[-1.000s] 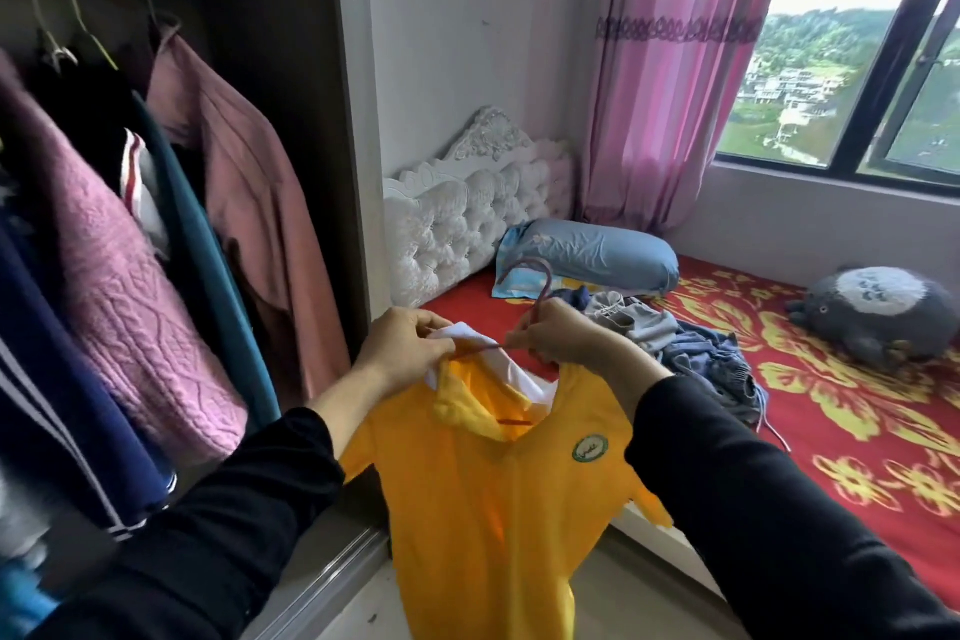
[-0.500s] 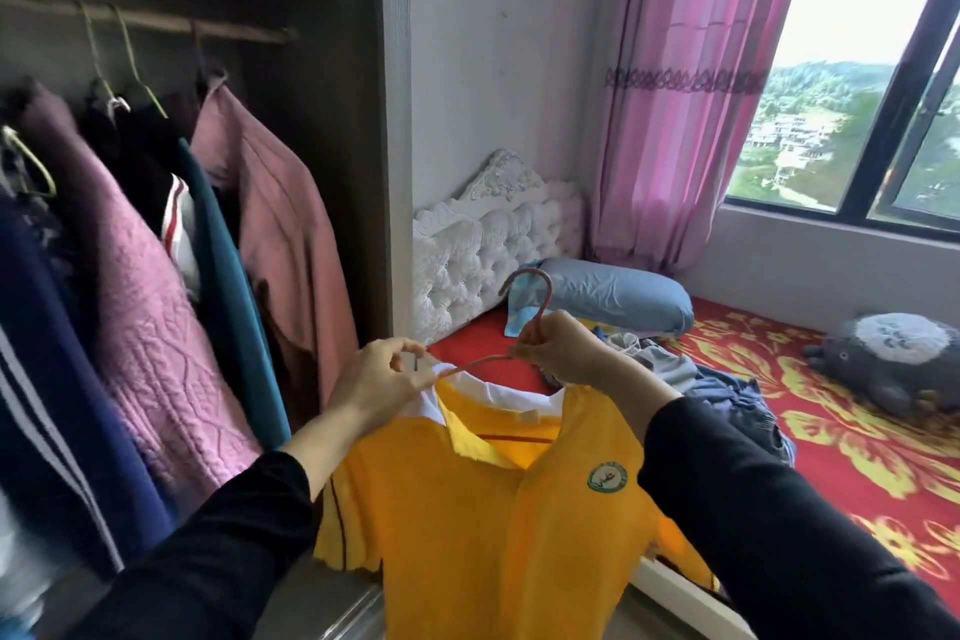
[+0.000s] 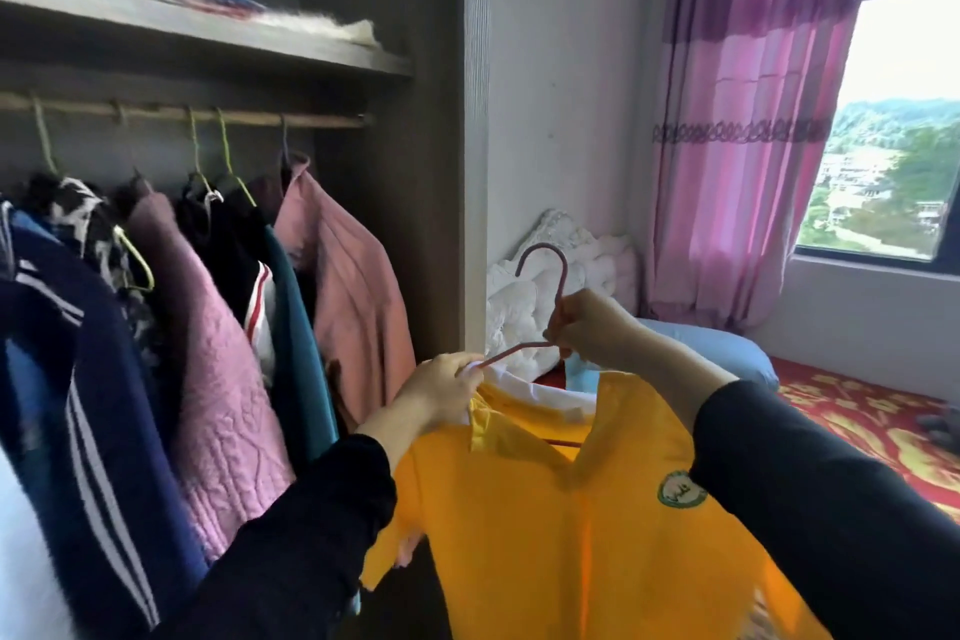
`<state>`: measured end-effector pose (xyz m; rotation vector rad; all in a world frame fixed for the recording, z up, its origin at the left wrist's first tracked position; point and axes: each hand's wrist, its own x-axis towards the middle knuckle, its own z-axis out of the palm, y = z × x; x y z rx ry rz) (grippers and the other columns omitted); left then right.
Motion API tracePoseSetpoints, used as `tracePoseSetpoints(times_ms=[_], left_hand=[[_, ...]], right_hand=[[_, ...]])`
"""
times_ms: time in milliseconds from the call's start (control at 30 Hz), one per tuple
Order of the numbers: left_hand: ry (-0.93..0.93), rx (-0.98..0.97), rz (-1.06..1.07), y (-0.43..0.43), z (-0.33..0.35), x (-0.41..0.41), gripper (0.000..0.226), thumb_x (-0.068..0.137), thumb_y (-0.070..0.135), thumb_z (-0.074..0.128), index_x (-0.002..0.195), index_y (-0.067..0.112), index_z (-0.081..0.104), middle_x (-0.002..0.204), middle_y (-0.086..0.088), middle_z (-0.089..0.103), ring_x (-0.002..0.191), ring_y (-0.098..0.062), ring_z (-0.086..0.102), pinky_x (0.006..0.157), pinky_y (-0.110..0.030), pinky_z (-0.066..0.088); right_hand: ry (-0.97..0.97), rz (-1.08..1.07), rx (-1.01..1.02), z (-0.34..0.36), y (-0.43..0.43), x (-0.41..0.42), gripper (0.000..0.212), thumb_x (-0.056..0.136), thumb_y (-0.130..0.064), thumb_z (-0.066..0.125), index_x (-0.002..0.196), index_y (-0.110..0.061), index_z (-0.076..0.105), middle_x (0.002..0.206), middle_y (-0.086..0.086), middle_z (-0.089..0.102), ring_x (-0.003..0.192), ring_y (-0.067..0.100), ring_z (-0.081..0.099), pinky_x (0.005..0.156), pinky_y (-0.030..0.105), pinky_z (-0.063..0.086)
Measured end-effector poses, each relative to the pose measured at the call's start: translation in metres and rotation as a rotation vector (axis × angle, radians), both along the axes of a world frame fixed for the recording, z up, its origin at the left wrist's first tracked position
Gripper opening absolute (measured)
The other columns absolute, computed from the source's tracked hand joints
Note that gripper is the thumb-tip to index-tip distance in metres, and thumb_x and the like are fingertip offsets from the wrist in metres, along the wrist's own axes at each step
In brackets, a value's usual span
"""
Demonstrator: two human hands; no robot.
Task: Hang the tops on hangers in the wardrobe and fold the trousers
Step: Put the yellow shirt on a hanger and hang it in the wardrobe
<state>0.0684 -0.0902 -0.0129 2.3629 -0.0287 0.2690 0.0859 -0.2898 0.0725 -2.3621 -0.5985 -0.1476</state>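
Observation:
A yellow top (image 3: 571, 525) with a white collar and a round green badge hangs on a dull red wire hanger (image 3: 540, 265). My right hand (image 3: 597, 327) grips the hanger's neck just below the hook. My left hand (image 3: 447, 392) pinches the collar and the hanger's left arm at the shoulder. Both are raised in front of the open wardrobe's right side post. The wooden rail (image 3: 208, 114) runs above left, with several garments on it. The trousers are out of view.
Nearest on the rail hangs a pink jacket (image 3: 353, 296), then teal, black, mauve knit (image 3: 218, 379) and navy striped clothes. A shelf (image 3: 208, 31) sits above the rail. To the right are a white headboard (image 3: 524, 307), blue pillow (image 3: 727, 353), red bedspread (image 3: 852, 411) and pink curtain (image 3: 748, 120).
Both hands have lifted the top and hanger higher and toward the wardrobe. The view has tilted up, so the rail and shelf now show and the pile on the bed has left the frame.

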Motion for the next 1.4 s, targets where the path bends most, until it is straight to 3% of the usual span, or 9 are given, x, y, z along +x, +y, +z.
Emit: tracePoseSetpoints(times_ms=[67,200,500,600,700,800,1033,1200,1400], left_hand=[[-0.069,0.061,0.069,0.012,0.014,0.023,0.039,0.097,0.037,0.03,0.106,0.018,0.064,0.121,-0.002,0.061,0.115,-0.022,0.053,0.089,-0.029,0.039],[-0.153,0.315,0.293,0.049,0.037,0.075,0.045,0.102,0.027,0.028,0.142,0.012,0.043,0.155,-0.005,0.031,0.145,-0.02,0.02,0.117,-0.036,0.019],[-0.029,1.058,0.434,0.129,0.061,0.151,0.055,0.098,0.029,0.033,0.15,0.014,0.026,0.162,-0.005,0.004,0.148,-0.023,-0.008,0.118,-0.048,-0.003],[0.003,1.272,0.442,0.153,0.069,0.159,0.053,0.096,0.026,0.034,0.147,0.013,0.032,0.16,-0.004,0.012,0.148,-0.025,-0.006,0.118,-0.049,-0.004],[0.038,1.237,0.423,0.172,0.073,0.157,0.04,0.099,0.03,0.032,0.128,0.018,0.056,0.14,-0.001,0.047,0.144,-0.021,0.021,0.118,-0.043,-0.002],[-0.052,1.193,0.404,0.192,0.078,0.149,0.04,0.096,0.031,0.034,0.104,0.016,0.07,0.108,-0.003,0.069,0.113,-0.018,0.057,0.119,-0.034,0.005],[-0.15,0.896,0.26,0.225,0.105,0.154,0.022,0.093,0.03,0.043,0.075,0.023,0.053,0.082,-0.003,0.066,0.093,-0.024,0.062,0.114,-0.039,0.027],[-0.154,0.958,0.333,0.262,0.133,0.161,0.032,0.093,0.034,0.043,0.103,0.018,0.069,0.13,-0.009,0.058,0.138,-0.024,0.035,0.116,-0.039,0.022],[-0.091,0.893,0.373,0.298,0.159,0.17,0.061,0.091,0.044,0.047,0.142,0.012,0.041,0.161,-0.009,0.005,0.148,-0.02,-0.005,0.121,-0.037,0.007]], right_hand=[[-0.032,-0.026,-0.024,0.011,0.013,0.017,0.025,0.092,-0.01,0.06,0.068,-0.013,0.054,0.065,0.001,0.059,0.055,0.008,0.053,0.052,0.016,0.04],[-0.087,-0.032,-0.07,0.023,0.042,0.053,0.01,0.093,-0.011,0.06,0.091,-0.002,0.063,0.073,0.005,0.062,0.055,0.009,0.054,0.048,0.016,0.04],[-0.055,0.052,-0.255,0.03,0.107,0.141,0.014,0.09,-0.015,0.065,0.095,-0.002,0.066,0.071,0.007,0.066,0.054,0.015,0.065,0.053,0.022,0.056],[-0.083,0.116,-0.291,0.032,0.135,0.158,0.01,0.091,-0.01,0.062,0.091,-0.001,0.066,0.066,0.004,0.064,0.059,0.017,0.069,0.052,0.022,0.057],[-0.129,0.136,-0.309,0.034,0.165,0.171,0.013,0.089,-0.008,0.057,0.077,-0.007,0.062,0.068,0.005,0.062,0.066,0.02,0.068,0.056,0.027,0.058],[-0.155,0.126,-0.235,0.038,0.194,0.182,0.019,0.089,-0.007,0.056,0.071,-0.012,0.056,0.065,0.001,0.057,0.055,0.012,0.06,0.041,0.016,0.042],[-0.167,0.12,0.046,0.064,0.267,0.211,0.004,0.09,-0.011,0.057,0.086,-0.01,0.057,0.081,0.007,0.062,0.069,0.021,0.064,0.051,0.027,0.05],[-0.144,0.143,0.149,0.093,0.317,0.242,0.014,0.095,-0.015,0.053,0.105,-0.007,0.06,0.099,0.011,0.064,0.089,0.025,0.064,0.074,0.036,0.057],[-0.122,0.156,0.279,0.123,0.364,0.269,0.016,0.094,-0.012,0.053,0.108,-0.007,0.058,0.101,0.01,0.062,0.09,0.023,0.063,0.062,0.028,0.05]])
